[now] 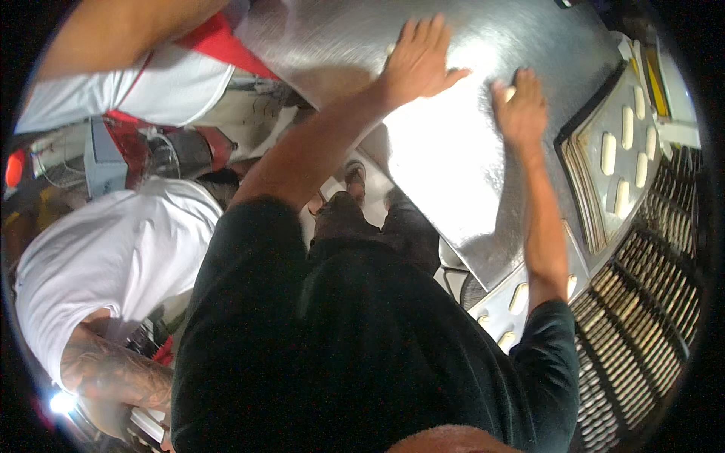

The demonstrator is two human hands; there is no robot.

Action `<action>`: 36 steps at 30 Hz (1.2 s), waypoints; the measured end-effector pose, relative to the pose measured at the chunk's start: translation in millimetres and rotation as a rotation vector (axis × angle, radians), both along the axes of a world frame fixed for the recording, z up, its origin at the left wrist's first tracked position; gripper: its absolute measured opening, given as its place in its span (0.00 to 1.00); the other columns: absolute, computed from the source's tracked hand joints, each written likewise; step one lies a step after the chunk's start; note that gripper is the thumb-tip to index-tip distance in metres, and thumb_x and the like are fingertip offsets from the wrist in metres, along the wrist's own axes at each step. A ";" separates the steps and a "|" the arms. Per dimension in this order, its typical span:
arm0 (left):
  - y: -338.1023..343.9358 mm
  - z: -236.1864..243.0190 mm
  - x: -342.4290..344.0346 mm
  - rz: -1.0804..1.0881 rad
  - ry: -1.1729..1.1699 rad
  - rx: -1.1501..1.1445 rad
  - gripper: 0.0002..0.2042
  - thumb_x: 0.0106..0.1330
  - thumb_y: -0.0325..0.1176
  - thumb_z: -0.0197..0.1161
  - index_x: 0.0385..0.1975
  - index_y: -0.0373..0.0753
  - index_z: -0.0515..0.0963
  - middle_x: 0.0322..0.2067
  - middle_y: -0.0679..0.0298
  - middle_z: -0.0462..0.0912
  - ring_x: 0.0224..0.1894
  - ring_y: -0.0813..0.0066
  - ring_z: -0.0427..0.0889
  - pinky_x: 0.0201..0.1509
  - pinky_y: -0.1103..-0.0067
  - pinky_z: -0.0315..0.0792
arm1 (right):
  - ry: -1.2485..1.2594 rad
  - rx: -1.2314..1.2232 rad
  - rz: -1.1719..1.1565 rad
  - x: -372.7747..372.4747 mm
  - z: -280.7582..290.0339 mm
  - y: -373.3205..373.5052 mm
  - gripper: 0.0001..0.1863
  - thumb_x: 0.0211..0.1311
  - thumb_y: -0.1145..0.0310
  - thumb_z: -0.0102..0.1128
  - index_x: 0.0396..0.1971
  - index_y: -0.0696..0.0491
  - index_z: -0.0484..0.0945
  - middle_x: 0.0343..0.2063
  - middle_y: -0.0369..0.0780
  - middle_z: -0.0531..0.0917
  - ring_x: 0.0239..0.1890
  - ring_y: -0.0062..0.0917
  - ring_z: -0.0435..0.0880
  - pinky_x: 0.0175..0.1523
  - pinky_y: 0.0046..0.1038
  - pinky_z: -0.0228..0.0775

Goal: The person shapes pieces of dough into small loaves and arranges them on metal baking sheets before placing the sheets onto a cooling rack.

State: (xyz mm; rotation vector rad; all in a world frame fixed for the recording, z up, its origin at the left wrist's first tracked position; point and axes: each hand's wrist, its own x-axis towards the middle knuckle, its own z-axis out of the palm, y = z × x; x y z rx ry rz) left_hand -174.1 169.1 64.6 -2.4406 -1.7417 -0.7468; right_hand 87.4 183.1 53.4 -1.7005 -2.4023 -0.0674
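Observation:
My left hand lies palm down over a shiny steel table, its fingers stretched out and thumb spread. A small pale bit, apparently dough, peeks out beside its outer edge; whatever is beneath the palm is hidden. Further right, my right hand reaches over the same table with bent fingers. Between its thumb and fingers shows a pale dough piece, partly covered by the hand.
Right of the table, a stack of metal trays carries several oblong dough pieces on top. Another tray with dough pieces lies under my right arm. Slatted racks stand at far right. Two people in white shirts are close on my left.

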 end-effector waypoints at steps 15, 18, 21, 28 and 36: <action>-42.2 33.3 -44.8 -0.252 -0.200 -0.526 0.27 0.62 0.34 0.69 0.62 0.35 0.77 0.60 0.48 0.78 0.63 0.51 0.77 0.67 0.62 0.70 | 0.316 -0.375 0.078 45.2 69.0 -61.0 0.31 0.57 0.73 0.68 0.64 0.56 0.77 0.46 0.52 0.85 0.49 0.43 0.85 0.58 0.39 0.78; -57.5 63.2 -44.7 -0.090 -0.368 -0.493 0.20 0.59 0.30 0.68 0.52 0.32 0.84 0.47 0.49 0.85 0.49 0.56 0.86 0.53 0.66 0.78 | 0.604 -0.280 -0.118 46.5 81.3 -90.2 0.29 0.58 0.72 0.68 0.63 0.56 0.79 0.39 0.52 0.85 0.42 0.43 0.86 0.53 0.41 0.78; -72.3 56.4 -42.3 0.084 -0.417 -0.484 0.21 0.60 0.34 0.71 0.53 0.34 0.85 0.42 0.52 0.84 0.42 0.58 0.85 0.49 0.67 0.78 | 0.451 -0.249 -0.246 50.1 61.1 -119.4 0.30 0.58 0.66 0.74 0.62 0.54 0.80 0.38 0.49 0.82 0.38 0.41 0.85 0.48 0.39 0.77; -10.7 42.4 -21.5 -0.139 0.011 0.072 0.26 0.66 0.51 0.69 0.60 0.45 0.79 0.46 0.61 0.81 0.49 0.62 0.79 0.56 0.62 0.66 | 0.165 0.087 -0.077 21.0 70.4 -48.2 0.26 0.67 0.44 0.63 0.46 0.55 0.84 0.38 0.45 0.83 0.46 0.39 0.81 0.52 0.44 0.64; 27.4 -16.8 2.4 -0.318 0.073 0.026 0.31 0.65 0.60 0.66 0.60 0.43 0.78 0.49 0.63 0.82 0.55 0.63 0.78 0.64 0.57 0.62 | 0.250 -0.185 -0.040 11.1 18.4 -9.5 0.29 0.68 0.38 0.58 0.44 0.53 0.82 0.36 0.46 0.86 0.42 0.39 0.84 0.60 0.45 0.62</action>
